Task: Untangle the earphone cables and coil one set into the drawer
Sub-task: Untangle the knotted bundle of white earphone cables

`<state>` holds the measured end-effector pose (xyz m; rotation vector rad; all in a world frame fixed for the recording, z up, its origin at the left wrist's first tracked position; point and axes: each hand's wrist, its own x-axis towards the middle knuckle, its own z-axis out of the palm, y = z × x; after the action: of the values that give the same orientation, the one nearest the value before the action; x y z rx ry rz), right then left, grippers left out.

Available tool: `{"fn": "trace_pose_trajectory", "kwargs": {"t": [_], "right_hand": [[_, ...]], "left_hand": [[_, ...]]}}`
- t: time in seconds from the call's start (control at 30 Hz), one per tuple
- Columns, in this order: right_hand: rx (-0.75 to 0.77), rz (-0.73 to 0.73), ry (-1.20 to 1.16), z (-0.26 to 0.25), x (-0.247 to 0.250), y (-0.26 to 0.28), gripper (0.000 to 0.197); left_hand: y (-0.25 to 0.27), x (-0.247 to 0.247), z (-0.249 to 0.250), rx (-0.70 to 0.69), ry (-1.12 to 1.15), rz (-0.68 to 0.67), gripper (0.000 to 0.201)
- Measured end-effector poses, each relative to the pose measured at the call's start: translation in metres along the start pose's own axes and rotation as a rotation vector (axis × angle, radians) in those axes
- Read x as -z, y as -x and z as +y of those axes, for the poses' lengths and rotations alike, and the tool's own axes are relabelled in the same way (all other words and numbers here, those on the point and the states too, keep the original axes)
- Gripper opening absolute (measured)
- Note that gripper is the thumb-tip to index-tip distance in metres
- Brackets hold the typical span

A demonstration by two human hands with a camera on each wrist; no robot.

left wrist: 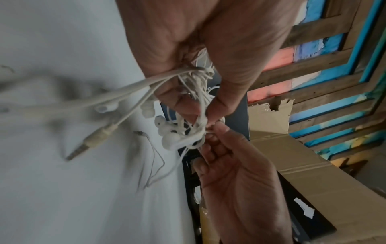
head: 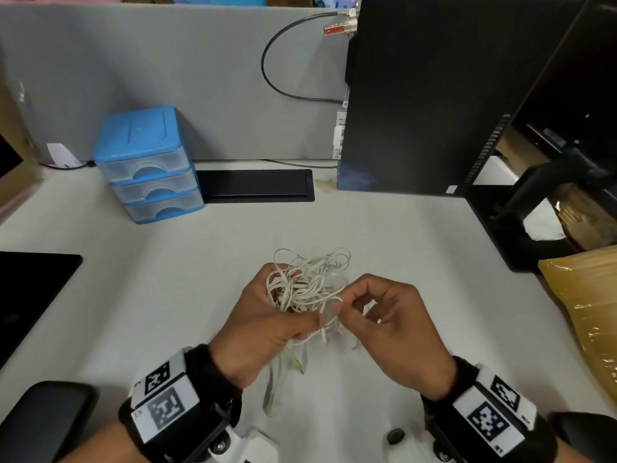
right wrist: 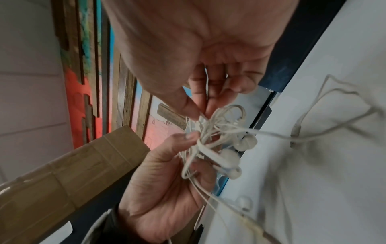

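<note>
tangle of earphone cables (head: 309, 285) bunched in my left hand (head: 263, 324) above worktop (head: 167, 295); my right hand (head: 389, 324) pinches one strand at its near-right edge. drawer unit (head: 150, 165) far left, shut.

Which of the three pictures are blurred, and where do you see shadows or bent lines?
Head view: mostly sharp; the partition's top edge bows from the wide lens; the cable tangle between the left hand and right hand is clear. Left wrist view: motion blur on the audio plug, soft shadows on the desk. Right wrist view: earbuds soft, the trailing cable blurred.
</note>
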<state>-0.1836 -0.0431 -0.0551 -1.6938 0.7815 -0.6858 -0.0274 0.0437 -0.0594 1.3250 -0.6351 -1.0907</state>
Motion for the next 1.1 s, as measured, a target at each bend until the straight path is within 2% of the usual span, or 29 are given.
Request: {"fn": "trace_pose_trajectory", "kwargs": {"t": [0.13,0.27,0.37,0.43,0.47,0.53,0.6,0.63,0.73,0.8,0.9,0.93,1.0,1.1], "right_hand": [[-0.013,-0.010,-0.113,-0.001,0.004,-0.003,0.016],[-0.016,0.015,-0.116,0.001,0.009,-0.007,0.018],[0.066,0.071,0.058,0.006,0.017,-0.011,0.026],[0.139,0.224,0.199,0.005,0.026,-0.017,0.029],[0.151,0.311,0.180,0.003,0.031,-0.021,0.029],[0.120,0.432,-0.041,-0.006,0.040,-0.028,0.027],[0.018,0.473,-0.257,-0.015,0.049,-0.033,0.023],[-0.029,0.471,-0.292,-0.016,0.054,-0.035,0.021],[-0.123,0.320,-0.207,-0.018,0.059,-0.033,0.025],[-0.141,0.143,-0.079,-0.018,0.056,-0.028,0.026],[-0.106,-0.132,0.043,-0.018,0.043,-0.019,0.011],[-0.128,-0.204,0.035,-0.017,0.038,-0.016,0.017],[-0.198,-0.266,-0.032,-0.015,0.033,-0.014,0.034],[-0.230,-0.293,-0.028,-0.015,0.030,-0.014,0.045]], "left_hand": [[-0.001,0.000,-0.005,-0.085,-0.164,0.045,0.051],[-0.006,0.006,-0.005,-0.136,-0.292,0.091,0.041],[-0.011,0.014,0.000,-0.154,-0.339,0.138,0.041],[-0.014,0.020,0.001,-0.139,-0.353,0.148,0.041],[-0.015,0.021,0.002,-0.129,-0.352,0.149,0.040],[-0.017,0.024,0.001,-0.106,-0.344,0.148,0.040],[-0.020,0.026,0.000,-0.081,-0.316,0.155,0.038],[-0.021,0.027,0.001,-0.070,-0.286,0.165,0.036],[-0.023,0.030,0.004,-0.030,-0.166,0.182,0.036],[-0.023,0.029,0.009,-0.013,-0.063,0.151,0.041],[-0.019,0.022,0.014,-0.008,0.063,0.069,0.047],[-0.017,0.020,0.016,-0.011,0.095,0.047,0.044],[-0.014,0.016,0.018,-0.015,0.128,0.026,0.036],[-0.011,0.015,0.020,-0.014,0.132,0.023,0.033]]}}
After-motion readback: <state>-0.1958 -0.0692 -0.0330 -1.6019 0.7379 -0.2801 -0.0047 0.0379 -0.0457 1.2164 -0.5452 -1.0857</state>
